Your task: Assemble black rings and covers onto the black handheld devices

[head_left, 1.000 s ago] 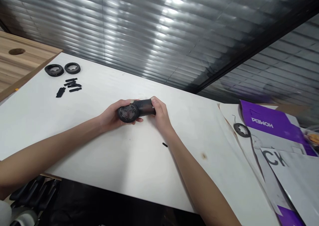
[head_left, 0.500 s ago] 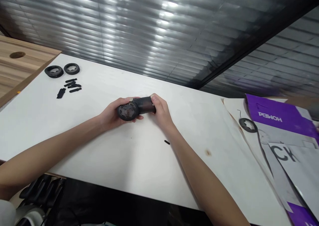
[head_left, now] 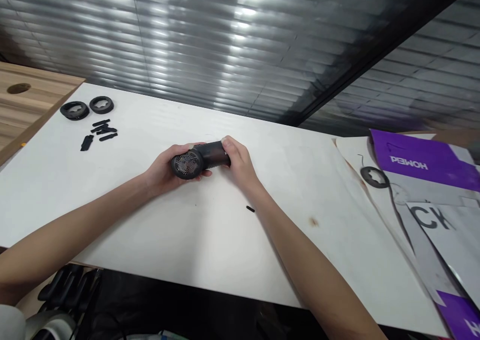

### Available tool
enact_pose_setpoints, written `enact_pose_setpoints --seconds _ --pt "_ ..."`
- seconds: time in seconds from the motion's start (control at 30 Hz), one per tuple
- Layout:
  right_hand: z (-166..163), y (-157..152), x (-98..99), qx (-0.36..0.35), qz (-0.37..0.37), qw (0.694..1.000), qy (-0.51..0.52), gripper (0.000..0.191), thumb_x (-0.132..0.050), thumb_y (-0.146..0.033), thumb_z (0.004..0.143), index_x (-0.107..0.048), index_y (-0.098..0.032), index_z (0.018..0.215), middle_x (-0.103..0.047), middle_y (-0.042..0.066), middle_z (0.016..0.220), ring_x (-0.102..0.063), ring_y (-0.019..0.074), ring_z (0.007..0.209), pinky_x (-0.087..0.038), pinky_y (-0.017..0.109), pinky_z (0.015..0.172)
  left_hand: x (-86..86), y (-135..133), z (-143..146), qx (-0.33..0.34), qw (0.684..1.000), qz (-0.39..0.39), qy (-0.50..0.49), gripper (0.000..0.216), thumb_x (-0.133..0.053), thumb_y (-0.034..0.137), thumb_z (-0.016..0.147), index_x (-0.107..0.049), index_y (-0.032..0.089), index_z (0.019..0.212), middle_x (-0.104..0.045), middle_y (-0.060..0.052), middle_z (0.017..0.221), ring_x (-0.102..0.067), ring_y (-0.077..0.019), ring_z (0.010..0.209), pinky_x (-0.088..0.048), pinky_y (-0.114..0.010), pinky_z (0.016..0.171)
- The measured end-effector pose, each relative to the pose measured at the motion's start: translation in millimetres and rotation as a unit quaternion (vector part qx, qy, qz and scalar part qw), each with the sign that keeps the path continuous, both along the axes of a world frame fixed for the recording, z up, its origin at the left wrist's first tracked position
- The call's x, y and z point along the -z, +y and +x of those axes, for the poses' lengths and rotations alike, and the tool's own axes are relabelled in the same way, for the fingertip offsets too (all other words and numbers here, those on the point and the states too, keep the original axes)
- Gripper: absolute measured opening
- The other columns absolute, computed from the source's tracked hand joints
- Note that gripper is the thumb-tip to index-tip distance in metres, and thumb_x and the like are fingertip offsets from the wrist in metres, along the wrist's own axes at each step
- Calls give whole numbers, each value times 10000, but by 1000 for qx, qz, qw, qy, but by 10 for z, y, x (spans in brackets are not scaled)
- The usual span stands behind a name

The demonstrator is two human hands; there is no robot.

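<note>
A dark fabric shaver [head_left: 212,154] with a round perforated metal head is held between both hands above the white table. My left hand [head_left: 167,167] is closed around the head end, thumb on top and fingertips showing beneath. The far end of the handle is gripped by my right hand [head_left: 240,162], its thumb along the top edge and the other fingers mostly hidden. On the table near my right forearm lies a small black strip [head_left: 250,209].
Black rings [head_left: 74,117] and another ring [head_left: 101,111] lie at the far left, above several flat black pieces [head_left: 108,136]. To the right, one more black ring [head_left: 386,184] rests beside purple-and-white packaging [head_left: 423,157]. A slatted metallic wall [head_left: 195,40] borders the white table [head_left: 157,240].
The whole view has shifted slightly. Both hands keep the same hold on the fabric shaver, and it shows little change in pose.
</note>
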State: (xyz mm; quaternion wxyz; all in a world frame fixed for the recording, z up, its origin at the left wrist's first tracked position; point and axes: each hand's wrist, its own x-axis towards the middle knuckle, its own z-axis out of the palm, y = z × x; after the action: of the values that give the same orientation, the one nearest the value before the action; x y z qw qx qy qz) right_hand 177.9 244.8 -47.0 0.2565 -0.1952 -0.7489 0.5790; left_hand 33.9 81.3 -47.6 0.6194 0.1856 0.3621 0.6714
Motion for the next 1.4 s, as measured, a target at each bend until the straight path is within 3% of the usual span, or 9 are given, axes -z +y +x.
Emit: enact_pose_setpoints --seconds 0.5,0.8,0.93,1.2,1.4 --pt "-14 6 17 2 1 1000 3 687 -596 -897 928 -451 -253 737 -395 -38 670 -422 143 621 -347 287 559 20 31 -31 6 1000 1 5 694 -906 543 762 -702 151 1298 -810 -162 1194 -821 -306 945 -602 -289 708" --pt "-19 0 63 -5 -18 1000 3 639 -579 -853 984 -487 -259 767 -440 -61 546 -445 132 476 -316 293 496 46 37 -66 -1 1000 9 8 642 -851 498 820 -707 137 1331 -810 -169 1211 -818 -320 963 -619 -324 735" --pt "-33 6 58 -12 -22 1000 11 659 -583 -899 947 -528 -258 801 -446 -70 536 -442 131 462 -320 294 493 62 42 -75 -8 1000 13 8 605 -822 483 840 -710 133 1321 -798 -184 1252 -812 -333 993 -618 -335 736" --pt "-53 71 95 -45 -15 999 9 627 -725 -862 871 -606 -247 900 -502 -64 616 -443 131 524 -330 280 520 51 23 -99 -8 1000 1 1 613 -803 503 869 -714 124 1344 -790 -184 1254 -810 -320 946 -628 -326 723" --pt "-82 140 126 -86 -13 996 -5 578 -823 -775 838 -633 -251 993 -530 -63 676 -480 133 586 -352 255 531 26 26 -129 -25 998 -33 -45 678 -621 629 1012 -679 101 1433 -790 -217 1175 -802 -339 901 -646 -380 715"
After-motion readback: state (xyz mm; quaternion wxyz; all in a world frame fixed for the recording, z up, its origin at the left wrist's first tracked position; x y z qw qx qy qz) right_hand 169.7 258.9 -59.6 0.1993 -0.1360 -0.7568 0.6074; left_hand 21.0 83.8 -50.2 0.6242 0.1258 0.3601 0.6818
